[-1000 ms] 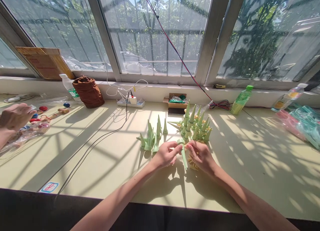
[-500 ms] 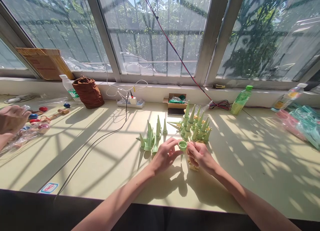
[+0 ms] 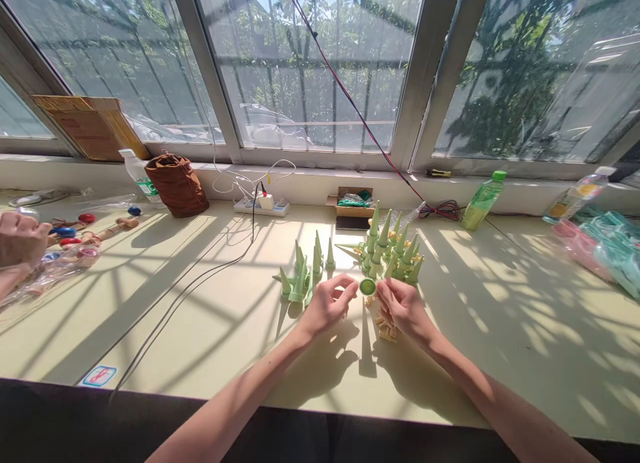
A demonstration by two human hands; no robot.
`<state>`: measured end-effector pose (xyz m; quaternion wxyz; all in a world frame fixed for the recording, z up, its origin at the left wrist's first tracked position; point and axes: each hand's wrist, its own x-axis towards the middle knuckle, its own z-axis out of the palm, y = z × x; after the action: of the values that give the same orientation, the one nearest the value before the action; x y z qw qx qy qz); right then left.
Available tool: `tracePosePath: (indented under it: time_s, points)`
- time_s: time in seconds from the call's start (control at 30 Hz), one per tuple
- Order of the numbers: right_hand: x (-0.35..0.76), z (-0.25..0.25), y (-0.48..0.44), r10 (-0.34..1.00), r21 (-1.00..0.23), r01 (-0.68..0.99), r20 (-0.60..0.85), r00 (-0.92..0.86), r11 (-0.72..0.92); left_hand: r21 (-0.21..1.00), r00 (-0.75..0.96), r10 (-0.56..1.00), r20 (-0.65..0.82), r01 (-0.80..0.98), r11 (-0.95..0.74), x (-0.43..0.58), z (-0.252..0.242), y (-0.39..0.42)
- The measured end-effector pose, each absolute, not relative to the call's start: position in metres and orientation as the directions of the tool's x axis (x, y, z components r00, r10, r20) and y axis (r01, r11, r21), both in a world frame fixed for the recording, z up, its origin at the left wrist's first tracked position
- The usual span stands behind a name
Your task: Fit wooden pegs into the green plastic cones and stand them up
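A green plastic cone (image 3: 367,287) is held up between my hands, its round open base turned toward me. My left hand (image 3: 330,301) pinches or touches its left rim with thumb and fingertips. On the opposite side, the closed fingers of my right hand (image 3: 401,304) are at the cone's right rim. Beneath the right hand lie small beige pieces (image 3: 387,331), partly covered by it. Several green cones (image 3: 299,279) stand beyond my left hand, and a denser cluster of green cones (image 3: 383,246) rises behind the held one, with yellowish bits among them.
A small cardboard box (image 3: 354,203) with green packets sits at the back, near a power strip (image 3: 261,206). Cables (image 3: 200,269) cross the left side. At far left, another person's hand (image 3: 23,246) is by wooden toys. A green-capped bottle (image 3: 483,199) and plastic bags (image 3: 607,249) are right.
The held cone has turned, so its base faces me more directly, and its shadow is now long and narrow. My left fingers have drawn closer together. The other person's hand has moved slightly left.
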<state>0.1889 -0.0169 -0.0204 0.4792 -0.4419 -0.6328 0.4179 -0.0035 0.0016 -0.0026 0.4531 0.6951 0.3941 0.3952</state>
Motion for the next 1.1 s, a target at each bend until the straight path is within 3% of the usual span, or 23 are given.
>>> tracePosePath:
  time_s: [0.07,0.17,0.47,0.7,0.9,1.0,1.1]
  points:
    - [0.192,-0.02,-0.017,0.933,-0.879,0.315,0.324,-0.156,0.357,0.988,0.454,0.89,0.041,0.113,-0.103,-0.004,-0.001,0.003]
    - [0.193,-0.019,-0.017,0.871,-0.737,0.466,0.439,-0.221,0.49,0.998,0.54,0.839,-0.065,0.058,0.04,-0.005,0.001,0.004]
    - [0.192,-0.019,-0.016,0.841,-0.697,0.474,0.476,-0.255,0.538,0.998,0.575,0.816,-0.058,0.047,0.039,-0.008,0.0,0.0]
    - [0.19,-0.021,-0.015,0.885,-0.776,0.426,0.411,-0.218,0.465,0.971,0.539,0.833,0.129,0.102,-0.217,-0.008,-0.006,0.001]
    - [0.186,-0.027,-0.012,0.967,-0.988,0.11,0.079,-0.243,0.109,0.808,0.521,0.769,0.37,0.228,-0.543,-0.008,-0.008,-0.001]
    - [0.184,-0.023,-0.012,0.954,-0.997,-0.047,-0.038,-0.297,-0.054,0.685,0.497,0.699,0.514,0.254,-0.683,-0.007,-0.015,0.001]
    - [0.183,-0.017,-0.014,0.94,-0.98,-0.12,-0.115,-0.322,-0.161,0.597,0.522,0.643,0.56,0.283,-0.75,-0.007,-0.018,0.003]
